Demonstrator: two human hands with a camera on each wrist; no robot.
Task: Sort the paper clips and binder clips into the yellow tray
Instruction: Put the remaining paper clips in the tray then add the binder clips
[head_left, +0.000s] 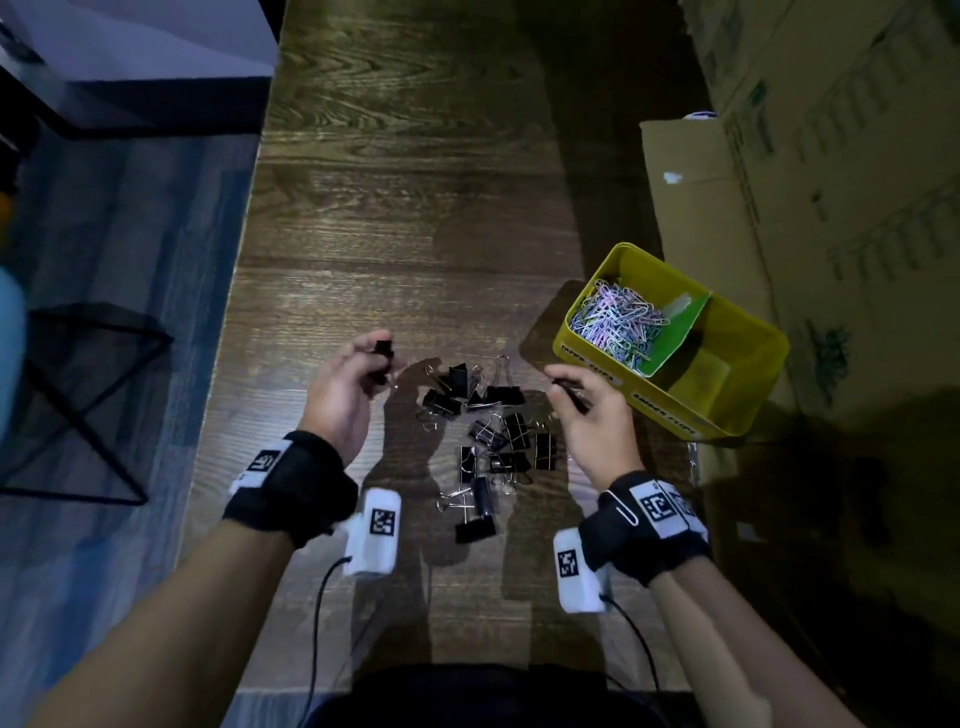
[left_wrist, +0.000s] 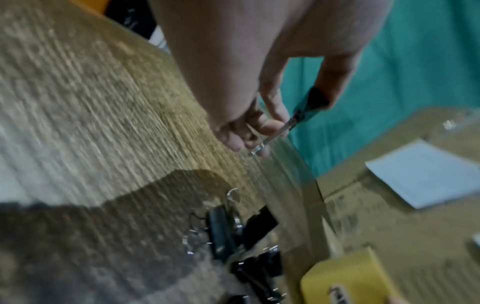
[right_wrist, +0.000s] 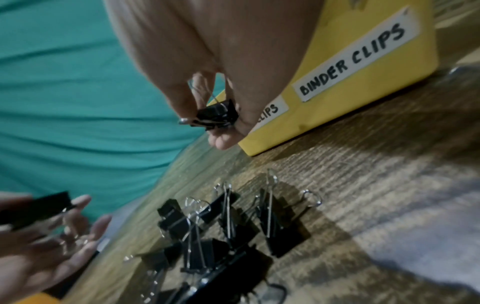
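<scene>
Several black binder clips lie in a loose pile on the wooden table, between my two hands. My left hand is raised left of the pile and pinches one black binder clip. My right hand, right of the pile and close to the tray's front wall, pinches another black binder clip. The yellow tray stands at the right; its left compartment holds pastel paper clips, behind a green divider. A label on its front reads BINDER CLIPS.
Cardboard boxes stand along the right side, right behind the tray. The table's left edge drops to a blue floor with a black wire-frame stand. A paper clip is hooked on my right wrist strap.
</scene>
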